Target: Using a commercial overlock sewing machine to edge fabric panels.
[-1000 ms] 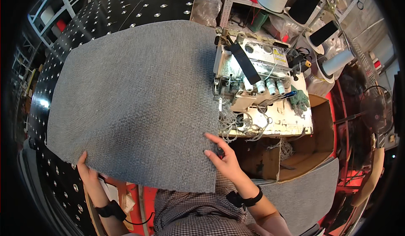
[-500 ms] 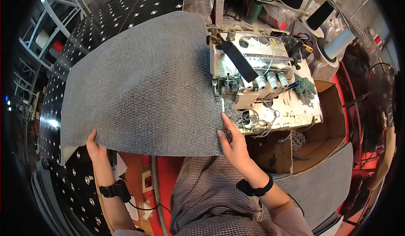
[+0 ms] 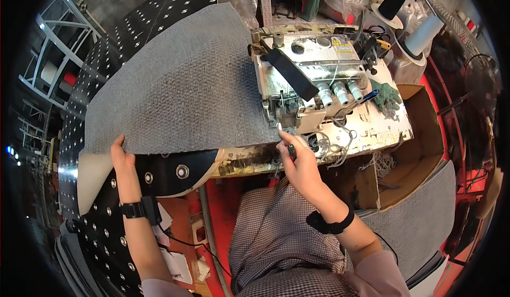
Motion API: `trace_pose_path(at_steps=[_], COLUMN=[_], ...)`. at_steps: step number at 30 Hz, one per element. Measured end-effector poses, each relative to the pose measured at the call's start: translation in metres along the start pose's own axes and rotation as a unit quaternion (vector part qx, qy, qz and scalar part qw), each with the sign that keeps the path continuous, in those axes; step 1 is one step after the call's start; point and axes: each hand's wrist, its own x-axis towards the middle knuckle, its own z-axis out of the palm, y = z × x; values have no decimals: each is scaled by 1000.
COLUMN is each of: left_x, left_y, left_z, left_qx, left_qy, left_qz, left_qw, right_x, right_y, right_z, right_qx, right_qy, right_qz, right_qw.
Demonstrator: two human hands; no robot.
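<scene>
A large grey textured mat (image 3: pixel 186 90) lies over the table, its right edge at the needle area of an overlock sewing machine (image 3: pixel 313 69). My left hand (image 3: pixel 123 156) is closed on the mat's near left edge, thumb on top and fingers hidden beneath. There the corner folds down, showing a pale backing (image 3: pixel 95 177). My right hand (image 3: pixel 300 161) is closed around a small tool with a dark handle (image 3: pixel 291 151). A pale tip sticks out past the index finger, close to the mat's near right corner and just in front of the machine's presser area.
Grey thread scraps hang off the machine bed's front. A green glove (image 3: pixel 386 96) lies at its right, above an open cardboard box (image 3: pixel 411 153). Thread cones (image 3: pixel 425 34) stand behind. The black table (image 3: pixel 74 111) has rows of metal studs. More grey mats (image 3: pixel 419 222) lie lower right.
The mat has moved away from me along the machine, baring the table's near edge and machine bed. My left hand went forward with it; the right stays by the presser area, still holding the tool.
</scene>
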Motion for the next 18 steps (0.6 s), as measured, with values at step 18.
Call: trace_pose_path(at_steps=[18], left_x=[7], left_y=[87], left_z=[-152], left_qx=[-142], left_qy=[-16], left_qz=[-70], left_qw=[987], right_x=[-58], right_y=[0], right_z=[-55], right_qx=[-36], right_qy=[-68], right_qz=[-4], right_qw=[997])
